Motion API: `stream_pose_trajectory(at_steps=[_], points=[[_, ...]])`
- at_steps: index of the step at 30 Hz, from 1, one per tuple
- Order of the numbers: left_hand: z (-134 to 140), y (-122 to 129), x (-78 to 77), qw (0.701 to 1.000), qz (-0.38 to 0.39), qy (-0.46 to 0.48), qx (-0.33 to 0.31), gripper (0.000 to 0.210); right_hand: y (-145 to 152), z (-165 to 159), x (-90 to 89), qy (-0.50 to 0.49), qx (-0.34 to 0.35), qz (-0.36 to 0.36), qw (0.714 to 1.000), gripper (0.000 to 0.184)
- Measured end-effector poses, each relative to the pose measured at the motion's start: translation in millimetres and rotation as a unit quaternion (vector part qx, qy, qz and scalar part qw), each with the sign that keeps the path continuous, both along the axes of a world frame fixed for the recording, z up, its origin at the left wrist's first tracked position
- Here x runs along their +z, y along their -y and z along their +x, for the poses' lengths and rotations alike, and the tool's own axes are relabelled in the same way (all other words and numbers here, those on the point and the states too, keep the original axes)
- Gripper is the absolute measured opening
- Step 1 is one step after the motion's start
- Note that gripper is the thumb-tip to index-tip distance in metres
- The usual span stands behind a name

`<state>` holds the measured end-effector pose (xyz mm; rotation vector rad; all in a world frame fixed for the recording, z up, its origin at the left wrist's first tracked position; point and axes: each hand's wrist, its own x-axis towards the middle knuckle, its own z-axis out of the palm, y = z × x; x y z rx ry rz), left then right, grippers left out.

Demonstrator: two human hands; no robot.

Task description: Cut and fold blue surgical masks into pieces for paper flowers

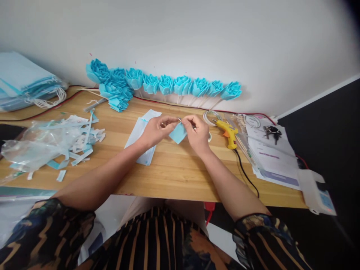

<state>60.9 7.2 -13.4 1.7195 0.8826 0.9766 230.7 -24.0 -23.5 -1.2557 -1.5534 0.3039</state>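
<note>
My left hand (156, 129) and my right hand (197, 133) meet over the middle of a wooden table (174, 172). Between their fingertips they pinch a small light-blue piece of material (178, 133), folded to a point that hangs down. Something thin and metallic shows at my left fingertips, too small to identify. Under my left hand lies a flat stack of pale blue and white sheets (141, 140).
A row of finished blue flowers (165, 84) on sticks leans against the wall. Scraps and a clear plastic bag (36, 144) lie at left, with stacked blue face masks (25, 84) behind. A yellow glue gun (229, 133), papers (271, 155) and keys (272, 132) sit at right.
</note>
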Motion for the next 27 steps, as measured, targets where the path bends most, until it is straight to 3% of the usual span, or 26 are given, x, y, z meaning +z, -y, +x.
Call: stream_pose_trajectory(at_steps=[7,10,13,16,20,27], points=[[2.4,1.9,-4.1,0.998,0.034,-0.045,0.002,0.019,6.2,-8.0,1.2,0.067,0.026,0.007,0.997,0.02],[2.2,-1.4,-6.0,0.999,0.024,-0.023,0.016,0.019,4.6,-6.0,0.7,-0.006,0.06,-0.044,0.997,0.019],[0.4,-5.5,-6.5,0.999,0.01,0.033,0.033,0.02,0.1,-2.1,-2.6,-0.099,0.128,-0.109,0.981,0.04],[-1.6,-7.6,-6.2,0.998,-0.001,0.057,0.034,0.02,-4.2,-0.3,-6.9,-0.115,0.164,-0.138,0.97,0.05],[-3.3,-7.9,-4.7,0.998,0.003,0.043,0.04,0.021,-7.2,0.1,-9.4,-0.086,0.126,-0.127,0.98,0.045],[-3.8,-12.6,-7.2,0.989,-0.073,0.091,0.085,0.019,-10.3,2.9,-10.6,-0.037,0.09,-0.087,0.991,0.043]])
